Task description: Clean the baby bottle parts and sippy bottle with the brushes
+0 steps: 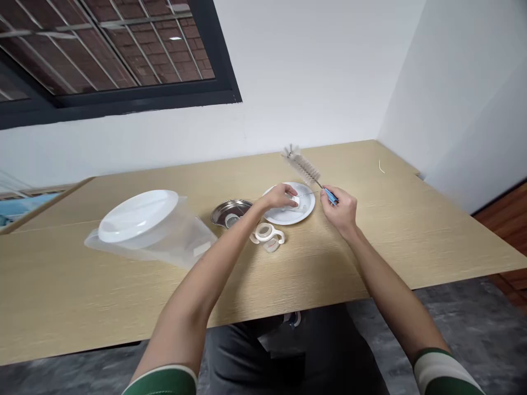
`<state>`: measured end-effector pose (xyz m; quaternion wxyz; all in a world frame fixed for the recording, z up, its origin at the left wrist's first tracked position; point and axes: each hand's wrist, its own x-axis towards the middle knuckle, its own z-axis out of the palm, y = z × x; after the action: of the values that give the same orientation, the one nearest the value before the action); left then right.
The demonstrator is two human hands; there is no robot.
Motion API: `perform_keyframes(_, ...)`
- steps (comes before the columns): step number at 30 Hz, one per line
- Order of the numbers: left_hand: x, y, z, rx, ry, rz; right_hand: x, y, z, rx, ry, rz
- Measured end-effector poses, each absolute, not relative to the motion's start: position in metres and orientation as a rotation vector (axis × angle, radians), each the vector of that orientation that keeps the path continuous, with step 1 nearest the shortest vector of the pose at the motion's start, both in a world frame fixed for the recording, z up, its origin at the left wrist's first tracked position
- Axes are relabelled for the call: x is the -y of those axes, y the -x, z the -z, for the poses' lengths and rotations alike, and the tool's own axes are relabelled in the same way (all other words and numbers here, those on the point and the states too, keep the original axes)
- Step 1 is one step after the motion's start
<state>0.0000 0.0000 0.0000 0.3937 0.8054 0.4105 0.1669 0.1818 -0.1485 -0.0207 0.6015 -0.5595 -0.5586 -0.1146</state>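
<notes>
My right hand (340,210) is closed around the blue handle of a bottle brush (303,166), whose white bristles point up and to the left. Over the white plate (288,220), my left hand (280,197) pinches a small white piece (295,202); its exact kind is unclear. A thin line runs from near that piece toward the right hand. Small pale items on the plate are partly covered by the left hand. Just in front of the plate stands a small clear baby bottle (270,245) with a white two-handled ring (265,231).
Left of the plate sits a shiny metal dish (224,210) with a small item in it, partly behind my left forearm. Farther left is a large translucent container (177,236) with a white lid (140,215). A thin pale strip (381,167) lies at the table's back right.
</notes>
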Motion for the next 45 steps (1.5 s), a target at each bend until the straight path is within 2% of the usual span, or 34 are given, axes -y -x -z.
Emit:
perform_keyframes(5,0.007,0.017,-0.016,-0.892,-1.705,-0.653,0.150,-0.182,0.018,1.278,1.309,0.223)
perform_keyframes(10,0.031,0.062,-0.032,-0.749,-1.389,-0.962,0.155,-0.180,0.012,1.212,1.278,0.029)
perform_keyframes(14,0.048,0.092,-0.020,-0.725,-1.226,-1.090,0.161,-0.173,0.011,1.320,1.183,-0.078)
perform_keyframes(19,0.054,0.100,0.001,-0.735,-1.213,-1.257,0.160,-0.165,0.020,1.595,1.060,0.029)
perform_keyframes(23,0.059,0.101,0.009,-0.728,-1.266,-1.274,0.157,-0.169,0.024,1.569,1.162,0.143)
perform_keyframes(31,0.072,0.108,0.014,-0.719,-1.168,-1.310,0.166,-0.160,0.016,1.695,1.052,0.018)
perform_keyframes(37,0.078,0.112,0.013,-0.664,-1.041,-1.249,0.164,-0.162,0.019,1.595,1.155,0.129)
perform_keyframes(45,0.082,0.109,0.014,-0.609,-0.933,-1.273,0.166,-0.157,0.019,1.659,1.089,0.087)
